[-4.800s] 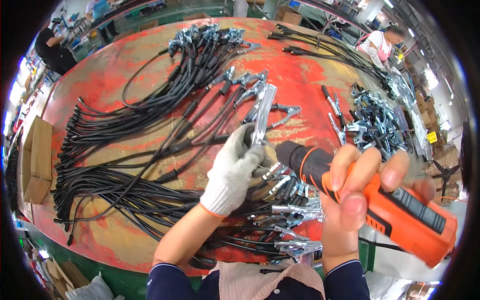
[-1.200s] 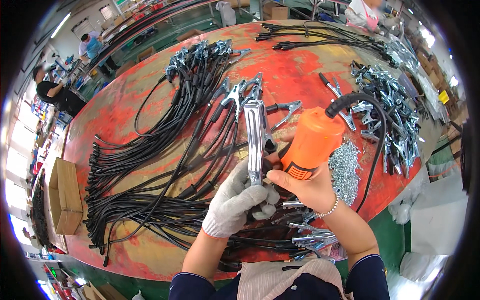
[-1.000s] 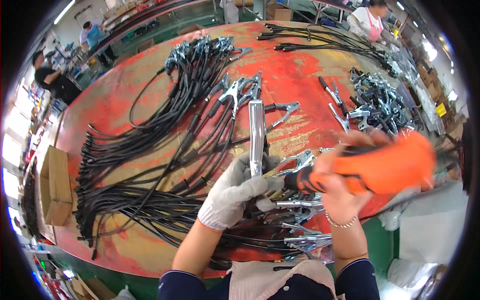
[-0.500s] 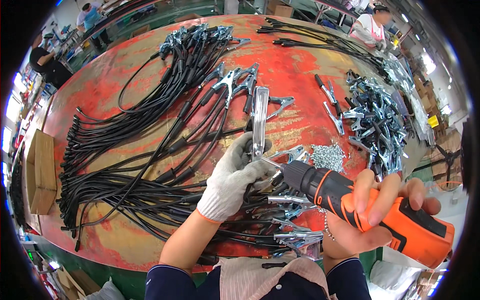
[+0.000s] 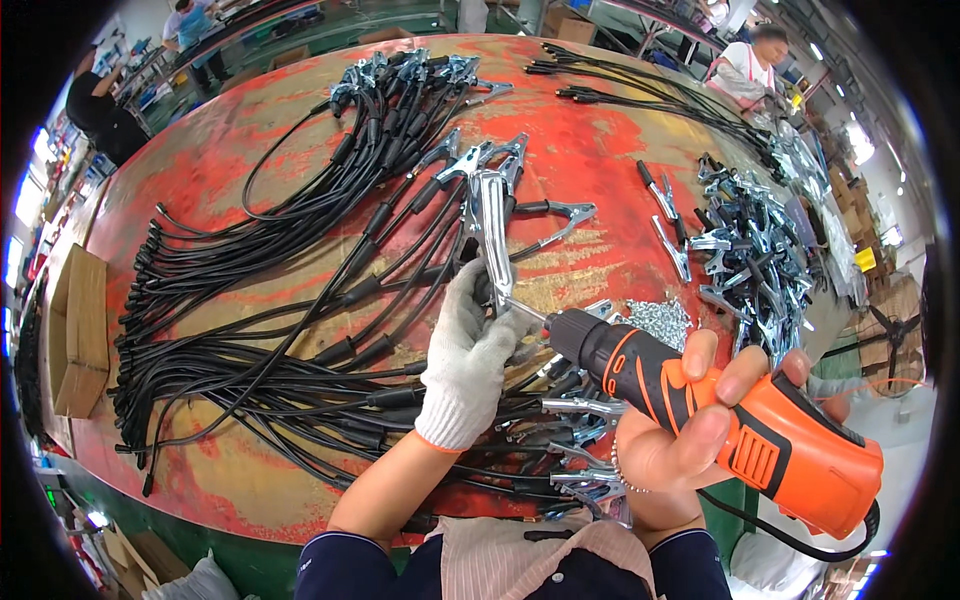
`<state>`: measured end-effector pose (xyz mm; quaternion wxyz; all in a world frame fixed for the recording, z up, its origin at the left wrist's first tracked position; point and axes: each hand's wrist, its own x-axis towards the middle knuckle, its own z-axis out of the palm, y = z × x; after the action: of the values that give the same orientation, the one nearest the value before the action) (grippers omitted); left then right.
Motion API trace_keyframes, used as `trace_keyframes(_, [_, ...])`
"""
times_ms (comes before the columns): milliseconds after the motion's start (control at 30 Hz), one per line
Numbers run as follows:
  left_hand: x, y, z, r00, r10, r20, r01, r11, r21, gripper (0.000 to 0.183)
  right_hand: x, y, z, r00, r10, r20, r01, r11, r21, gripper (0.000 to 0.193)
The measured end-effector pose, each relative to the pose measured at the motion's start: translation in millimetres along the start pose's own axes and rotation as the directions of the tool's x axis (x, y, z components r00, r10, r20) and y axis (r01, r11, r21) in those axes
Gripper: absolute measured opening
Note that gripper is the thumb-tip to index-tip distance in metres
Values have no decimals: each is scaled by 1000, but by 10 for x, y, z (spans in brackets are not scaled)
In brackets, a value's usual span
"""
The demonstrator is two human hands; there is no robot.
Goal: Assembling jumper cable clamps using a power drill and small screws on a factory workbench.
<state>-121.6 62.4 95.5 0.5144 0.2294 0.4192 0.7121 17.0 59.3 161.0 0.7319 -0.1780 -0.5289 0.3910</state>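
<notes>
My left hand (image 5: 465, 370), in a white knit glove, closes around the lower end of a silver spring clamp (image 5: 492, 225) that points away from me. My bare right hand (image 5: 690, 430) grips an orange and black electric screwdriver (image 5: 800, 445), its fingers wrapped round the body. The thin bit (image 5: 527, 309) reaches the clamp's lower end beside my gloved fingers; the exact contact point is too small to make out. To the right of the bit lies a heap of small silver screws (image 5: 660, 325). Finished-looking clamps on black cables (image 5: 585, 407) lie under my wrists.
Bundled black cables (image 5: 220, 375) cover the table's left side, with more clamps (image 5: 400, 75) at the far end. Loose clamps (image 5: 755, 250) are heaped at right. A cardboard box (image 5: 85, 330) stands on the left edge. Across the table is a person (image 5: 745, 75).
The clamp in my left hand has shifted left and tilted. My right hand has brought the screwdriver left and rolled it, so its power cord now shows.
</notes>
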Motion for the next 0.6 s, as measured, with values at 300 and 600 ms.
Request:
trace_keyframes(300, [21, 33, -15, 993, -105, 47, 97, 984, 149, 47, 322, 64, -135, 806, -106, 582, 257, 949, -184, 90])
trace_keyframes(600, [177, -75, -32, 970, -184, 159, 142, 959, 244, 43, 415, 125, -321, 968, 10, 252, -71, 970, 234, 57])
